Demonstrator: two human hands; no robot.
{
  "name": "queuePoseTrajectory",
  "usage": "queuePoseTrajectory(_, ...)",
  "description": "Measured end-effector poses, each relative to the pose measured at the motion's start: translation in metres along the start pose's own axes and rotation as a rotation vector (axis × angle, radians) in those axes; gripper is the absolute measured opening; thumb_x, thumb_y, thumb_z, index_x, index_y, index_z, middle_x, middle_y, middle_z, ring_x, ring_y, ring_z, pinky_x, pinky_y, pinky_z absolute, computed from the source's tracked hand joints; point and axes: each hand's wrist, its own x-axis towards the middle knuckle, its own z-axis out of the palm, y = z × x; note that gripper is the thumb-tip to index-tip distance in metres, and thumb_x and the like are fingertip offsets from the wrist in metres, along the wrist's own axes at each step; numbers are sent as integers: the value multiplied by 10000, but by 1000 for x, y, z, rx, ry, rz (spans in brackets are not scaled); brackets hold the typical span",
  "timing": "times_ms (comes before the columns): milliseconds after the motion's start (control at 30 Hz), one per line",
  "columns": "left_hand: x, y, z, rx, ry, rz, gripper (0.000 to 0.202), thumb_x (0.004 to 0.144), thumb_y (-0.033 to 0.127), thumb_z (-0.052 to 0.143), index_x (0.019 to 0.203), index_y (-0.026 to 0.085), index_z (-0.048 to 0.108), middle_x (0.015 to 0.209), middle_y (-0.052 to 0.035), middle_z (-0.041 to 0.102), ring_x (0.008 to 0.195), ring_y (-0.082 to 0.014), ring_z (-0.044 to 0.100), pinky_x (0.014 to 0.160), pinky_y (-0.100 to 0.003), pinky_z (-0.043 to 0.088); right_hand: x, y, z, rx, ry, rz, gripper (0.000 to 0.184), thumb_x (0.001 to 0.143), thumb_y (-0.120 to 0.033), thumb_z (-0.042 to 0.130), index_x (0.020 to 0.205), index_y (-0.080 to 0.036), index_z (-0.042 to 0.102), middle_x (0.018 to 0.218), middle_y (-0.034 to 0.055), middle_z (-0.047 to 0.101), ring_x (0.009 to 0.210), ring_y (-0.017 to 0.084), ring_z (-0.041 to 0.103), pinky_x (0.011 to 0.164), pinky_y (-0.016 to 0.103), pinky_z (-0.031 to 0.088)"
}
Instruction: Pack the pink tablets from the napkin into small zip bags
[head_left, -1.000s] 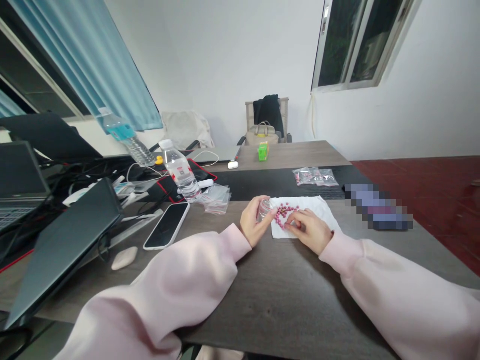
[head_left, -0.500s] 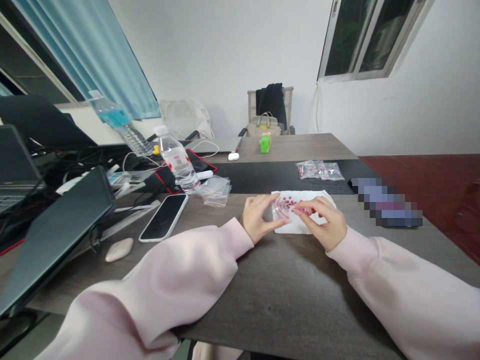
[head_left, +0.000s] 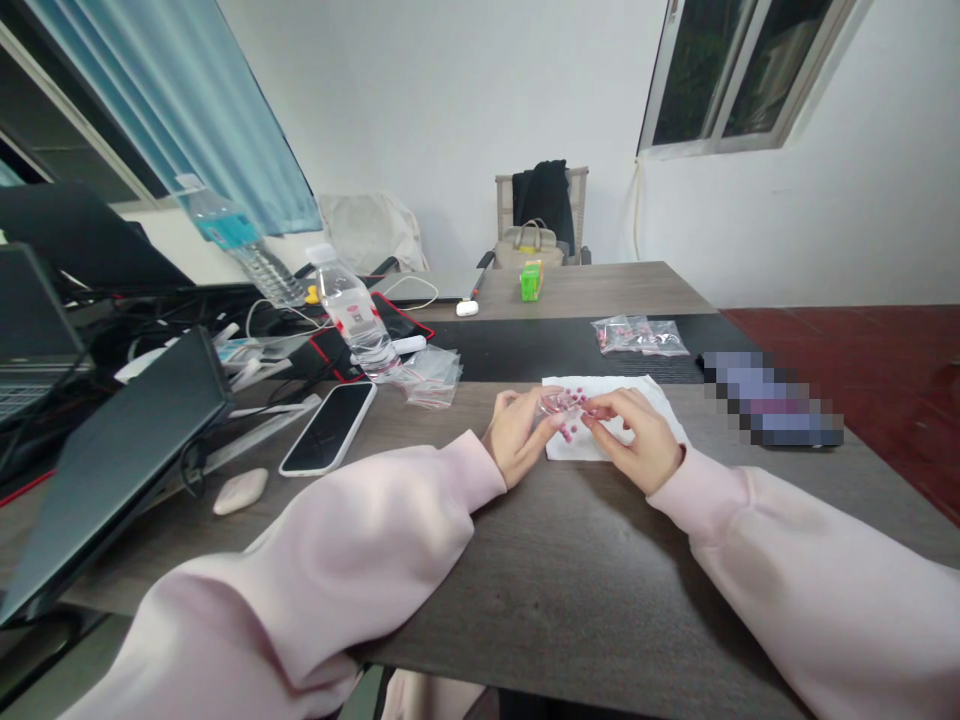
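A small clear plastic zip bag (head_left: 559,404) is held low above a white paper sheet (head_left: 656,405). My left hand (head_left: 517,430) is closed on the bag's left side, thumb in front and fingers behind. My right hand (head_left: 634,432) pinches at the bag's right edge; whether a bead is also between its fingertips cannot be made out. Several small dark-pink beads (head_left: 568,434) show on the paper around and below the bag. The fingers hide part of the bag and some beads.
Filled clear bags (head_left: 640,336) lie behind the paper, and a pixelated object (head_left: 772,400) is to the right. At left are a phone (head_left: 330,428), a mouse (head_left: 241,491), flat zip bags (head_left: 431,377), water bottles (head_left: 352,310) and a laptop (head_left: 120,470). Further back stands a green box (head_left: 531,282).
The bag has tipped flatter and lower between my hands. My right hand has moved slightly left, up to the bag's edge. Beads on the paper's near-left part are now visible.
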Motion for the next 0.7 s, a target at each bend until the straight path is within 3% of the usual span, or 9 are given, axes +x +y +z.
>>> queuePoseTrajectory(167, 2, 1, -1, -33, 111, -48, 365, 940, 445, 305, 1073, 188, 527, 1046, -63, 674, 949, -188, 614, 896, -341, 382, -2, 7, 3, -108, -113, -42, 150, 865, -217, 521, 912, -196, 662, 812, 69, 617, 794, 205, 550, 729, 348, 468)
queuePoseTrajectory(300, 3, 2, -3, -95, 57, -49, 429, 870, 560, 410, 1041, 186, 533, 994, -58, 668, 888, -201, 610, 846, -323, 417, -5, 9, 5, -274, -225, -103, 229, 858, -215, 531, 1009, -211, 703, 1043, 122, 620, 979, 268, 513, 827, 422, 446)
queuePoseTrajectory(400, 3, 1, -4, -116, 14, -36, 541, 765, 645, 520, 1051, 186, 535, 962, -54, 664, 856, -212, 604, 818, -324, 423, -8, 11, 7, -378, -254, -94, 219, 840, -203, 551, 970, -224, 726, 1208, 128, 581, 1138, 323, 446, 870, 471, 415)
queuePoseTrajectory(600, 3, 2, -1, -68, 3, -32, 749, 551, 651, 718, 1103, 183, 523, 925, -45, 658, 828, -217, 602, 822, -345, 405, -8, 18, 10, -375, -146, -57, 80, 774, -220, 651, 757, -254, 721, 1120, 69, 641, 1135, 299, 484, 866, 451, 407)
queuePoseTrajectory(700, 4, 1, 0, -8, 15, -2, 733, 550, 616, 738, 1103, 182, 531, 939, -42, 659, 855, -218, 606, 866, -369, 369, -4, 15, 6, -321, -2, -40, 73, 799, -257, 639, 761, -243, 699, 1011, 62, 664, 1011, 258, 559, 842, 432, 419)
